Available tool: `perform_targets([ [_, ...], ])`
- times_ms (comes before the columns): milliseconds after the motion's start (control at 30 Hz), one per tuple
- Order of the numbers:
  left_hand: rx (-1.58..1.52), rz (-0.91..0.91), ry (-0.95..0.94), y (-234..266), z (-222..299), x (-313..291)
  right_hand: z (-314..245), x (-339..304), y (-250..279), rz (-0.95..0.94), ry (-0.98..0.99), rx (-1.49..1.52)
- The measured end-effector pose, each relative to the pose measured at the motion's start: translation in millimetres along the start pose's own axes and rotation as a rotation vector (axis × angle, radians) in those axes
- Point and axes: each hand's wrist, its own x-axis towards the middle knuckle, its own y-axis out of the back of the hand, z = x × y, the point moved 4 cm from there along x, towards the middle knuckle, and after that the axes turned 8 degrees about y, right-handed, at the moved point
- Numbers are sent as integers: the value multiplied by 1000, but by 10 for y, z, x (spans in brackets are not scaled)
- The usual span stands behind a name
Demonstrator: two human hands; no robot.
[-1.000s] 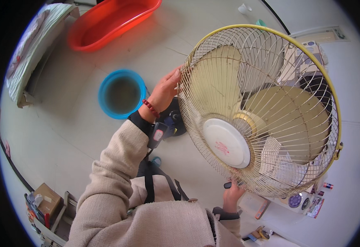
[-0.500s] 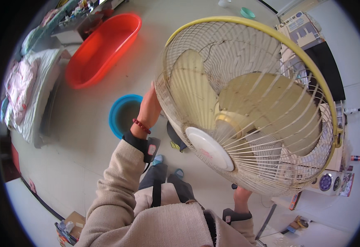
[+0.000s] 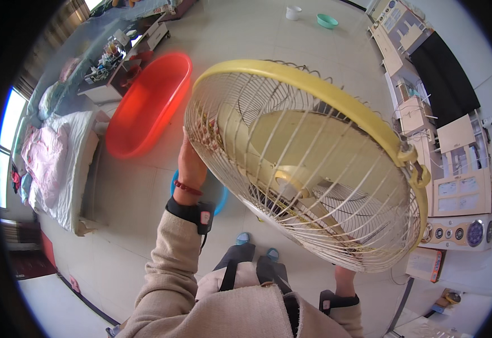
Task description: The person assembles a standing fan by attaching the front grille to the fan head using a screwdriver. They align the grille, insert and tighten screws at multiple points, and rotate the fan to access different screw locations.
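A large fan head fills the middle, held up off the floor and tilted. It has a dusty off-white wire cage, pale yellow blades and a thick yellow rim with a clasp on its right side. My left hand, with a red bead bracelet, grips the cage's left edge; its fingertips are hidden behind the wires. Beneath the lower right of the cage, my right hand supports it, its fingers mostly covered. The blue basin on the floor is largely hidden behind my left hand and the fan.
A red tub lies on the floor at left, beside a bed. Farther off stand a white bucket and a green basin. Along the right wall runs a cabinet with a black screen.
The fan head has tipped in my hands, so its white centre disc now faces away and down. The head view has shifted, and the blue basin is more covered.
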Motion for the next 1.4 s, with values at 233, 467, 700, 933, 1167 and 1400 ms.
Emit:
perform_targets([
  [233, 340, -38, -97, -255, 234, -13, -33, -13, 174, -36, -2, 108],
  [467, 207, 11, -32, -391, 369, -23, -74, -82, 152, -18, 171, 18],
  [700, 1410, -78, -502, -918, 889, -137, 70, -150, 127, 132, -98, 472],
  [933, 1325, -143, -499, -1067, 1025, 32, 96, -38, 193, 148, 54, 321],
  [1167, 1646, -195, -612, -1105, 1029, 23, 2, -23, 233, 131, -75, 394],
  [1400, 843, -1, -124, -1438, 1051, -82, -45, 89, 304, 100, -145, 245],
])
